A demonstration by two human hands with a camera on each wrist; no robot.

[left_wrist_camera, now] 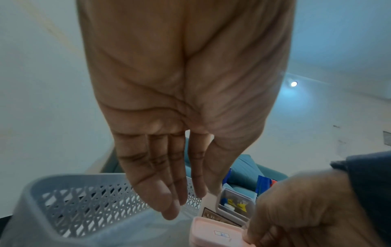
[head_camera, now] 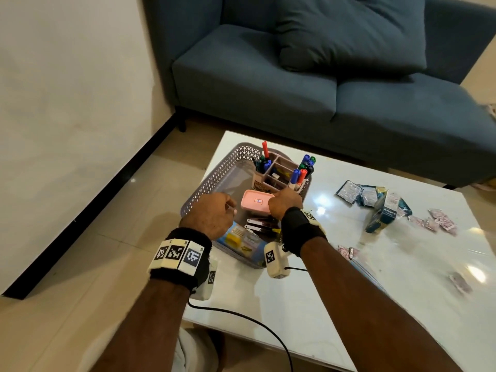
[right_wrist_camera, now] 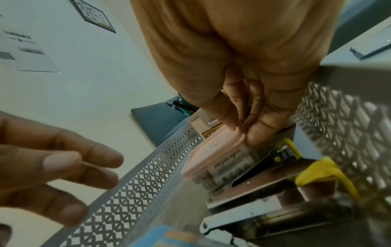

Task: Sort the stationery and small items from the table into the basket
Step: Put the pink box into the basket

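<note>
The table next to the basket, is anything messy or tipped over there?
Yes. A dark blue box lies tipped on the white table, with silver packets and pink sachets scattered round it, all outside the grey basket.

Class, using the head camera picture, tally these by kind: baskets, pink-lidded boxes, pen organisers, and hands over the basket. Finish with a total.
basket: 1
pink-lidded box: 1
pen organiser: 1
hands: 2 (left hand, right hand)
Total: 5
</note>
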